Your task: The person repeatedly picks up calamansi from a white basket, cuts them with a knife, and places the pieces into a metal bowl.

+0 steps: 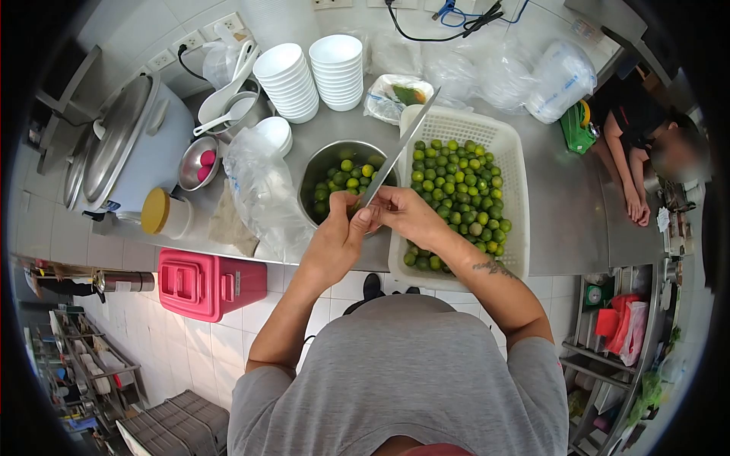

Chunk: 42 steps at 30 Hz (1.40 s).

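Note:
My left hand point(334, 237) is closed around the grip end of a long knife point(403, 147), its blade slanting up to the right. Close against it, my right hand point(411, 216) has its fingers bent together by the base of the blade; whatever they pinch is hidden. Beneath the hands stands a round steel pot point(306, 176) with small green limes point(347, 166) in it. To the right is a white perforated plastic basket point(513, 163) holding many limes point(460, 186), some yellowish.
Stacked white bowls point(336, 72) and a clear plastic bag point(266, 190) lie left of the pot. A large lidded cooker point(144, 144) stands at far left. Below the counter is a red bin point(213, 285). Another person's hands point(637, 207) rest at the counter's right end.

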Tool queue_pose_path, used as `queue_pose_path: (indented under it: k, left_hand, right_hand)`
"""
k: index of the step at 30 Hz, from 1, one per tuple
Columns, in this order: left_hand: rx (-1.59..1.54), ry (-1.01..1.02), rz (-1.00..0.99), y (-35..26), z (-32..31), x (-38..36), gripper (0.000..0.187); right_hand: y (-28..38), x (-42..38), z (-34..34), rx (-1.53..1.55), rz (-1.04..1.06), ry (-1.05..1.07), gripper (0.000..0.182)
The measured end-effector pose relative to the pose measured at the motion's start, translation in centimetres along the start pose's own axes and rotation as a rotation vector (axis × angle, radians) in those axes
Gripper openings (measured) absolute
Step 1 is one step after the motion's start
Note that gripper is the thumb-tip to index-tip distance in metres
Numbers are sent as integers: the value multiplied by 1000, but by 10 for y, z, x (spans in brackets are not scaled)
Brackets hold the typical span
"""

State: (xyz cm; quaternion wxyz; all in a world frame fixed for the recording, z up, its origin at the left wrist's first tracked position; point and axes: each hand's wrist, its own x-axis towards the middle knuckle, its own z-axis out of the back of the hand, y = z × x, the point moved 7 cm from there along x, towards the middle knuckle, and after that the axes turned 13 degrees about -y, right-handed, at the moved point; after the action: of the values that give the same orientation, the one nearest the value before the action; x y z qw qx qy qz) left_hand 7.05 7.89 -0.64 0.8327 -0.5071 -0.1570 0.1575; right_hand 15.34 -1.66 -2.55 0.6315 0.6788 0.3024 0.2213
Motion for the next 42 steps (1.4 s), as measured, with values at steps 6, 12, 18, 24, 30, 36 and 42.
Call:
queue_pose_path:
  k: [6,12,18,24,30,36,42]
  left_hand:
    - [39,-48,133,3,15,1,36]
    - [25,-65,147,0,22,-1,45]
    - [39,30,163,-10,11,-4,47]
    - [-5,82,110,-19,-4,-8,47]
    - [19,123,-13,-19,-15,-20,48]
    - [122,183,4,-23,-25,-30,50]
    - [207,98,-124,-36,-26,-33,54]
  right_hand:
    - [3,32,101,-429,215,-412,20]
    - [-47,32,129,-1263,310,-122,24]
    - [-50,29,116,-1343,420,-23,24]
    - [-39,24,124,-1089,295,-115,26]
    - [-8,-6,117,211,-25,-242,33]
    - [0,-15,103,281,71,-323,29]
    - [-8,-18,86,244,37,-282,26]
